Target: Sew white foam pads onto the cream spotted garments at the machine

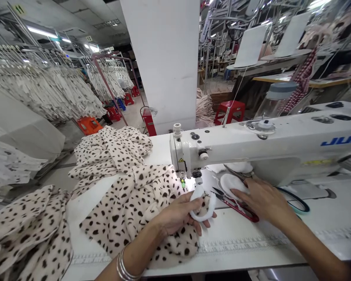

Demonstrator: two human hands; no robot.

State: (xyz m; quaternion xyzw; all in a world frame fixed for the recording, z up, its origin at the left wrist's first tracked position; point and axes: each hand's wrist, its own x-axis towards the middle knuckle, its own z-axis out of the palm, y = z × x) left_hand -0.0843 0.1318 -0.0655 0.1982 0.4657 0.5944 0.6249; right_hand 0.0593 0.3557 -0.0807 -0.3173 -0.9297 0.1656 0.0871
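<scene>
My left hand (181,212), with silver bangles at the wrist, holds a small white padded ring piece (211,207) with spotted fabric in its middle, just in front of the needle area. Beneath and left of that hand lies cream fabric with dark spots (117,210). Fingers of my right hand (260,197) rest on a white oval pad (231,184) on the machine bed; its fingertips are partly over the pad, and whether they grip it is unclear. Red-handled scissors (240,210) lie between the hands, blades pointing left.
The white sewing machine (222,146) spans the right side. More spotted fabric (111,150) is heaped at the back left and the near left. A teal and black loop (295,201) lies right of my right hand. A ruler strip (236,246) runs along the table's front.
</scene>
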